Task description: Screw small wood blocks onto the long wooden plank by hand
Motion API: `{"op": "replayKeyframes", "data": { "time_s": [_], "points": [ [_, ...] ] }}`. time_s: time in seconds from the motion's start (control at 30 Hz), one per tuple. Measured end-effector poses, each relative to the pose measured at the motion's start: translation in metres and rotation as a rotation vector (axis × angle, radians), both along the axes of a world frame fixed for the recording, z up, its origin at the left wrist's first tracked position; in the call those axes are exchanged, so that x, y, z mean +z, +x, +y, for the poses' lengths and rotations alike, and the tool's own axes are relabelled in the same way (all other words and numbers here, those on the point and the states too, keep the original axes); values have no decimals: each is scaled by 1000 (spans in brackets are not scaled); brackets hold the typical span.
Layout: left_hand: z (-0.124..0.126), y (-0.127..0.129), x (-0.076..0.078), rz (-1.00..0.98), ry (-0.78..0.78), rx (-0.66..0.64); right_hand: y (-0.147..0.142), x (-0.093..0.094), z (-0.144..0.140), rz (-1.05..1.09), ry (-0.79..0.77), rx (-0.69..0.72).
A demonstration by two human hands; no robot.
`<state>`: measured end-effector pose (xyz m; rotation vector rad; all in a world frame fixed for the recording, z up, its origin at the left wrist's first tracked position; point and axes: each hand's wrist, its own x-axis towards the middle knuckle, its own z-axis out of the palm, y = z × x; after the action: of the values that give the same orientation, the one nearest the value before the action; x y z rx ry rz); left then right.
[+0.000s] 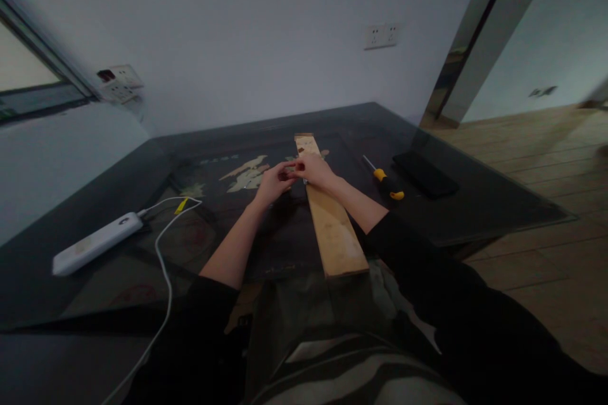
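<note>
A long wooden plank lies lengthwise on the dark glass table, its near end at the table's front edge. My left hand and my right hand meet over the plank's far half, fingertips pinched together on something small that I cannot make out. The right hand rests on the plank; the left hand hovers just left of it. Both sleeves are dark and pushed up the forearms.
A yellow-handled screwdriver lies right of the plank, beside a black flat object. A white power bank with a white cable sits at the left. Wall sockets are behind; wooden floor to the right.
</note>
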<state>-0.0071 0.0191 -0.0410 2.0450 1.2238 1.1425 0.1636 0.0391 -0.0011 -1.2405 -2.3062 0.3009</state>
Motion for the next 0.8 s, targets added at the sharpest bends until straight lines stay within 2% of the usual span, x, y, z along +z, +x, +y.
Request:
{"op": "replayKeyframes", "data": {
  "time_s": [0.13, 0.23, 0.3, 0.4, 0.53, 0.63, 0.8],
  "points": [
    [-2, -2, 6, 60, 16, 33, 0, 3, -3, 2, -25, 10],
    [1, -19, 11, 91, 19, 118, 1, 4, -4, 12, -19, -11],
    [6, -38, 12, 76, 5, 282, 2, 4, -3, 4, -13, -29],
    [15, -71, 5, -34, -36, 606, 3, 2, 0, -4, -2, -37],
    [23, -103, -11, -114, -90, 843, 3, 0, 1, -5, 10, -37],
    [24, -112, -18, -78, -94, 922, 3, 1, 0, 0, -9, -35],
    [24, -115, -19, -22, -124, 970, 6, 3, -1, 1, -16, -56]
  ]
}}
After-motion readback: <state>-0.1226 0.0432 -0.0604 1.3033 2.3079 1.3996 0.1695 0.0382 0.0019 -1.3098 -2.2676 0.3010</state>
